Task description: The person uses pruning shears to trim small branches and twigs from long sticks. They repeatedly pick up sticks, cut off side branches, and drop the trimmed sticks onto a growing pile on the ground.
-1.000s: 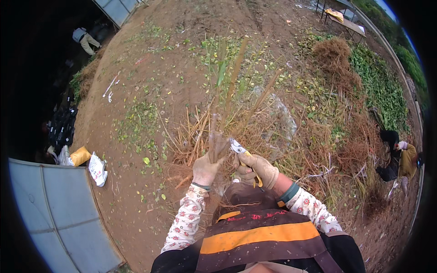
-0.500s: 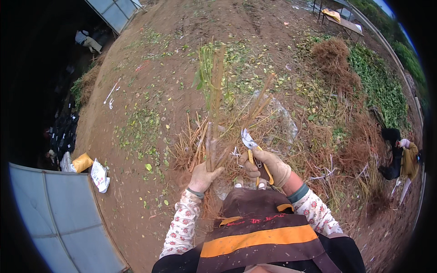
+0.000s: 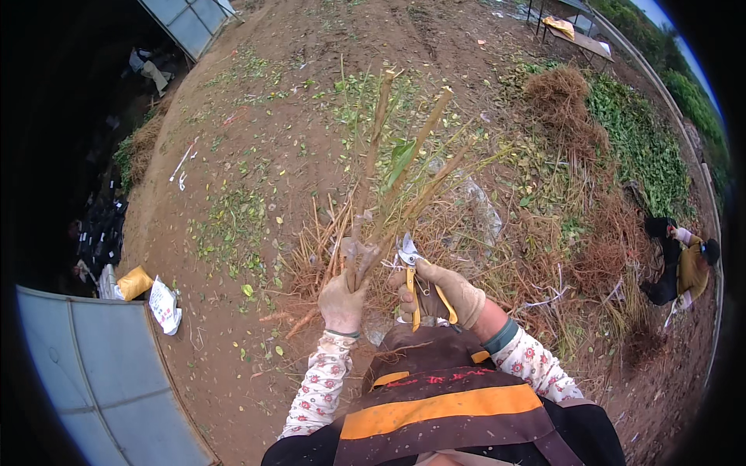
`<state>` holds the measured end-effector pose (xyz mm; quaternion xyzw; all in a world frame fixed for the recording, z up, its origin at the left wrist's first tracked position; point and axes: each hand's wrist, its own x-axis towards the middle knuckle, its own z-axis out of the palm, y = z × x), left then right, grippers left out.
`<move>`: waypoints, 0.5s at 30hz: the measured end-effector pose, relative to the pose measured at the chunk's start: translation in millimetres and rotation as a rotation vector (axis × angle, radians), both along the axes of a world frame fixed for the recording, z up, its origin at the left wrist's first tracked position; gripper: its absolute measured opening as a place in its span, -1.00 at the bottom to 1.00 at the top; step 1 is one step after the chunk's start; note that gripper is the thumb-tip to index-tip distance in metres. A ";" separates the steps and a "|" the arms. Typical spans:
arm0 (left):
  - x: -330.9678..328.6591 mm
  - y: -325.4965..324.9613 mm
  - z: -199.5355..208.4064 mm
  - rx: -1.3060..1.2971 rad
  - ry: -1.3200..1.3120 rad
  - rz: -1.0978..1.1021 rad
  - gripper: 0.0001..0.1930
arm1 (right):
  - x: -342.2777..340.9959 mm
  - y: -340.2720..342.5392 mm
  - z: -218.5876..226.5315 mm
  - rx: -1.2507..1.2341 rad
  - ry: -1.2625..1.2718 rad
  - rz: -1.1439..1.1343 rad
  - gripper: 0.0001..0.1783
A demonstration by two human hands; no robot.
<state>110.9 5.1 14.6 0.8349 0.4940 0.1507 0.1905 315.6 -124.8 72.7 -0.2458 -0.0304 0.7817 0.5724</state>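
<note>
My left hand point(image 3: 342, 304) is closed round the base of a branched woody plant stem point(image 3: 361, 260). Its thick branches fan upward, with blunt ends and thin green shoots and leaves among them. A piece of clear plastic film seems to cling near the fork. My gloved right hand point(image 3: 454, 293) grips pruning shears point(image 3: 410, 268) with yellow handles, the handles spread apart. The metal blades point up, just right of the stem's lower part; whether they touch it I cannot tell. Beneath both hands lies a heap of cut stems and roots point(image 3: 322, 241).
Piles of brown roots point(image 3: 556, 97) and green leafy cuttings point(image 3: 641, 144) lie to the right, where another person point(image 3: 688, 268) bends. A yellow sack point(image 3: 134, 283) and a white sack point(image 3: 165, 304) stand left beside a metal door point(image 3: 93, 365). A low table point(image 3: 583, 43) is at the far right.
The stem has turned in my left hand, its branches now fanning wider. My right hand with the shears has shifted left and slightly down. The person on the right has changed posture.
</note>
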 end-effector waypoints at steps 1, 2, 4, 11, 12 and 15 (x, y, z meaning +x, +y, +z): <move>1.3 -1.4 2.4 0.022 -0.008 -0.018 -0.65 | 0.1 3.3 -3.7 -0.011 -0.028 -0.030 -0.35; 3.3 -3.7 7.2 0.043 -0.017 -0.037 -0.64 | 1.3 7.0 -6.3 -0.023 -0.057 -0.060 -0.36; 4.5 -5.8 10.0 0.068 -0.039 -0.064 -0.62 | 2.2 8.7 -10.2 -0.045 -0.059 -0.090 -0.38; 0.3 -10.4 5.2 0.044 -0.113 -0.099 -0.69 | -2.3 3.6 3.2 -0.244 -0.144 -0.131 -0.47; -1.0 -11.0 5.1 0.047 -0.106 -0.108 -0.70 | -5.7 4.3 8.5 -0.293 -0.169 -0.159 -0.49; 3.9 -10.4 5.3 0.039 -0.105 -0.079 -0.68 | -10.2 -5.5 -30.2 -0.166 0.050 -0.123 -0.55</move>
